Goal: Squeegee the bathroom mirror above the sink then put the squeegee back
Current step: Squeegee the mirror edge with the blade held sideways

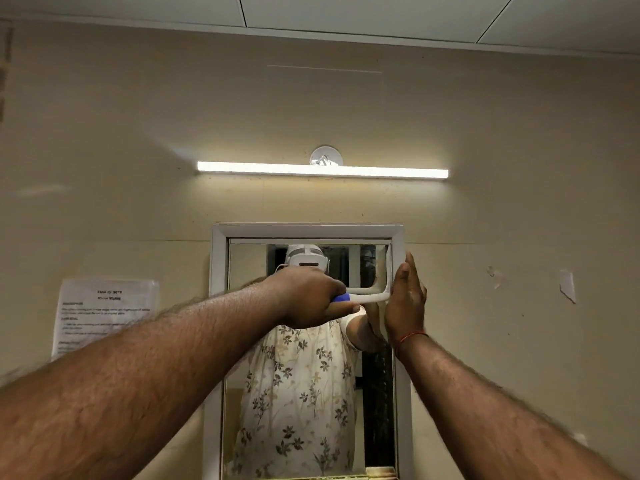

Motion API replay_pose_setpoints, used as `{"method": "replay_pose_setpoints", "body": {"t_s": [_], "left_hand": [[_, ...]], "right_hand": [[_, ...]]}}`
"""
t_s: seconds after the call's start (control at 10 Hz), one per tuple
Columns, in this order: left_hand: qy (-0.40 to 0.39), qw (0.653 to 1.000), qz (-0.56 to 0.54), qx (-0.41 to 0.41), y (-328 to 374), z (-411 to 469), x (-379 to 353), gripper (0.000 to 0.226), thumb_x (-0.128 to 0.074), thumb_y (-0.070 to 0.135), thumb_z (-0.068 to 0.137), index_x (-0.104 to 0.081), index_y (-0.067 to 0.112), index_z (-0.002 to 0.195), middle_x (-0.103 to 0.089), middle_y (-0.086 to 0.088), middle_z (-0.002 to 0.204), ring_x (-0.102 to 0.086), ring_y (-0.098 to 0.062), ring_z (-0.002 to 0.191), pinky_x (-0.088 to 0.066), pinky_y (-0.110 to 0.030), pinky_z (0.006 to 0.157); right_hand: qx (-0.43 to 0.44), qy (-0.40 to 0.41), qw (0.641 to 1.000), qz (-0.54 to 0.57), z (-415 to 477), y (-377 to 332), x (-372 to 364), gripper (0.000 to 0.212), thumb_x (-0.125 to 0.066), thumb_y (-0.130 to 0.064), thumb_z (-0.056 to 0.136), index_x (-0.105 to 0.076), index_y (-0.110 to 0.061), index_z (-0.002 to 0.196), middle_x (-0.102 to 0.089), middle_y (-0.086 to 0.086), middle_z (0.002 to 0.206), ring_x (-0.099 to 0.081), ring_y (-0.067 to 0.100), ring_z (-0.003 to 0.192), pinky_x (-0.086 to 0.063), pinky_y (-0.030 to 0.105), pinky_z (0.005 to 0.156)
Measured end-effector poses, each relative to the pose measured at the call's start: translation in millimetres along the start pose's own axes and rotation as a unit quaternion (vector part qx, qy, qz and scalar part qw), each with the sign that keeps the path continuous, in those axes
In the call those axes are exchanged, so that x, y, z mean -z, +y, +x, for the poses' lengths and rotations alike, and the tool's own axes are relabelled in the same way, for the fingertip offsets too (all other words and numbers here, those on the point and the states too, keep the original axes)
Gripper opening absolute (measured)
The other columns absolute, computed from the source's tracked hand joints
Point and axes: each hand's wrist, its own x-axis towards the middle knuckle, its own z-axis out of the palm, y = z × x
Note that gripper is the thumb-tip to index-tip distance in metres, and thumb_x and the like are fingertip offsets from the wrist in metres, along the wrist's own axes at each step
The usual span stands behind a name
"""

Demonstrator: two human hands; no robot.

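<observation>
The left hand [308,296] is gripping the squeegee [369,295] tight by its blue and white handle. The squeegee's blade is standing upright against the mirror [346,258], close to the right side of the white frame [398,237]. The right hand [407,299] is flat, fingers together, pressing on that frame. A long lamp [322,169] is glowing above.

Right hand [406,299] against mirror frame [398,237], blocking squeegee [367,294] rightward.
</observation>
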Motion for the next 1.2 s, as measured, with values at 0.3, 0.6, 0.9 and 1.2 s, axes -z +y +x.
{"method": "replay_pose_setpoints", "body": {"t_s": [0.3,0.6,0.9,1.2], "left_hand": [[0.004,1.000,0.000,-0.004,-4.7,-7.0,0.3,0.045,-0.035,0.079,0.104,-0.054,0.040,0.094,-0.068,0.010,0.087,-0.067,-0.011,0.083,-0.059,-0.034,0.076],[0.011,1.000,0.021,-0.003,-17.2,-19.2,-0.9,0.056,-0.034,0.079,0.104,-0.066,0.033,0.103,-0.070,0.009,0.092,-0.069,-0.014,0.087,-0.063,-0.039,0.079],[0.017,0.999,0.034,0.015,-45.4,-48.8,-10.6,0.089,-0.011,0.093,0.093,-0.069,0.032,0.122,-0.077,0.007,0.121,-0.071,-0.017,0.114,-0.065,-0.046,0.088],[-0.006,0.999,0.036,0.029,-65.4,-88.7,-0.4,0.069,-0.030,0.076,0.106,-0.067,0.028,0.139,-0.067,0.006,0.143,-0.058,-0.007,0.115,-0.054,-0.032,0.089]], "right_hand": [[-0.030,0.017,0.997,0.062,-10.1,5.1,-6.8,0.079,-0.027,-0.081,0.101,-0.030,-0.043,0.170,-0.034,0.000,0.176,-0.037,0.024,0.159,-0.036,0.042,0.126],[-0.024,0.062,0.994,0.086,-0.6,15.8,-13.0,0.054,-0.037,-0.061,0.114,-0.044,-0.043,0.164,-0.050,0.001,0.166,-0.045,0.007,0.141,-0.037,0.032,0.116],[0.003,0.053,0.997,-0.054,3.3,24.5,-19.5,0.066,-0.033,-0.065,0.109,-0.029,-0.039,0.169,-0.049,0.002,0.164,-0.049,0.026,0.149,-0.033,0.028,0.119],[0.003,0.018,0.995,-0.095,-7.0,16.2,-13.1,0.072,-0.020,-0.073,0.103,-0.028,-0.043,0.168,-0.033,0.000,0.175,-0.034,0.027,0.160,-0.021,0.032,0.128]]}}
